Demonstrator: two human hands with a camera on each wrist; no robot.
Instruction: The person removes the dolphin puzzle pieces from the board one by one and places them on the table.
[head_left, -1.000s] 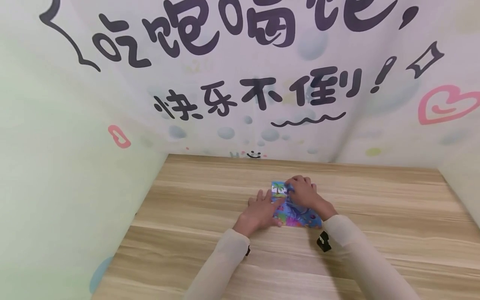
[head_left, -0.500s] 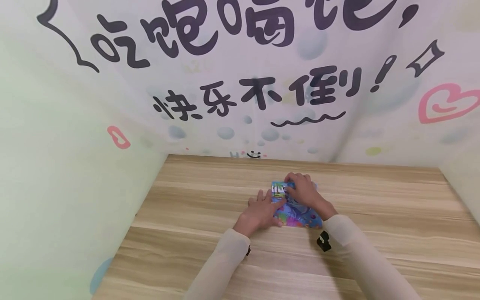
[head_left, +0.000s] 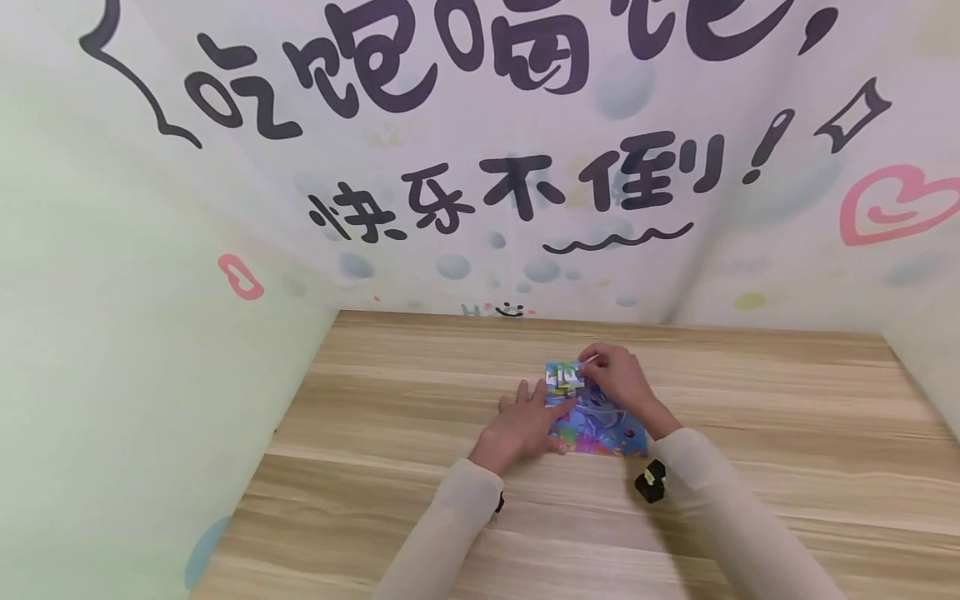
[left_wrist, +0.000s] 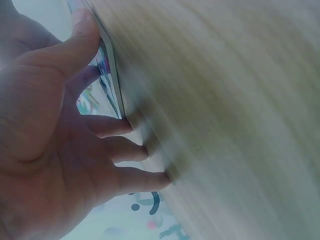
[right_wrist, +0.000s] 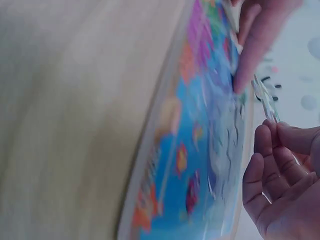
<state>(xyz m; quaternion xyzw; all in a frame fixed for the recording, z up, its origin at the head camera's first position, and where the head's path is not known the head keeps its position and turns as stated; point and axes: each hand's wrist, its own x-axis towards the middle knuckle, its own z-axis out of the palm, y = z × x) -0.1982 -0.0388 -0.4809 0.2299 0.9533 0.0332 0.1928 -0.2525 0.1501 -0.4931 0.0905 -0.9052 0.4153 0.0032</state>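
Observation:
A flat puzzle board [head_left: 600, 425] printed with a blue sea scene and a dolphin lies on the table. My left hand [head_left: 517, 429] is spread at its left edge, the thumb over the picture and several fingertips on the wood. In the left wrist view, the left hand [left_wrist: 60, 130] touches the board's edge [left_wrist: 112, 75]. My right hand [head_left: 621, 379] pinches a small flat puzzle piece [head_left: 570, 377] with a palm tree above the board's upper left part. In the right wrist view, thumb and fingertips hold the tilted puzzle piece [right_wrist: 266, 100] by its edge, raised off the board.
The wood-grain table [head_left: 405, 392] reaches back to a printed white backdrop [head_left: 420, 283] with dark lettering. Another pale wall [head_left: 135, 333] stands along the left side. A black wrist device [head_left: 651, 482] sits under the right cuff.
My right hand has come up and slightly right from the board's top, now with the palm-tree puzzle piece lifted and tilted in its fingers. The left hand stays in place.

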